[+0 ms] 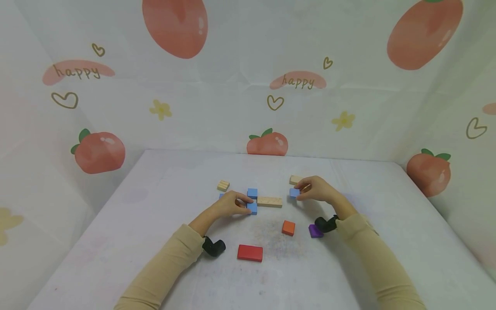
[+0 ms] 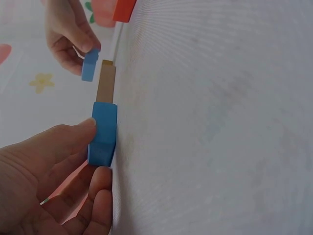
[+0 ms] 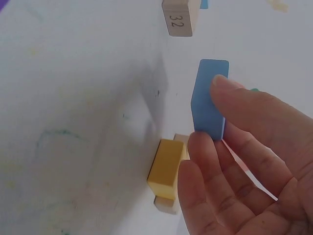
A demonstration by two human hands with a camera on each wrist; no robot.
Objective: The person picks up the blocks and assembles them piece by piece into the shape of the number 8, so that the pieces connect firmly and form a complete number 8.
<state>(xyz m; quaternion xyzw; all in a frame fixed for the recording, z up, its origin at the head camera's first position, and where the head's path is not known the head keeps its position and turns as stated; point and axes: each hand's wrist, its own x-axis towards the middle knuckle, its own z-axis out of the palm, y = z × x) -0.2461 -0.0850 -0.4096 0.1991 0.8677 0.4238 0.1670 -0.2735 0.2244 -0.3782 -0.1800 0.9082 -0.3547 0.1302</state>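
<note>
My left hand (image 1: 229, 204) pinches a blue block (image 2: 103, 132) that lies on the table, thumb on one side and fingertips at its end. A wooden plank (image 1: 269, 202) extends to the right from beside this block, and another blue block (image 1: 252, 193) sits just behind. To the right, my right hand (image 1: 317, 189) holds a further blue block (image 3: 210, 100) between thumb and fingers, raised over the table near the plank's far end. The plank's end bears the number 32 in the right wrist view. Beyond the right hand lies a yellow block (image 3: 167, 166) among pale wooden pieces.
Nearer the front lie a red block (image 1: 249, 253), an orange block (image 1: 288, 227) and a purple block (image 1: 315, 231), the last partly under the right wrist. A ridged wooden piece (image 1: 223, 185) sits at the back left. Another blue piece (image 1: 221, 196) is mostly hidden behind the left hand.
</note>
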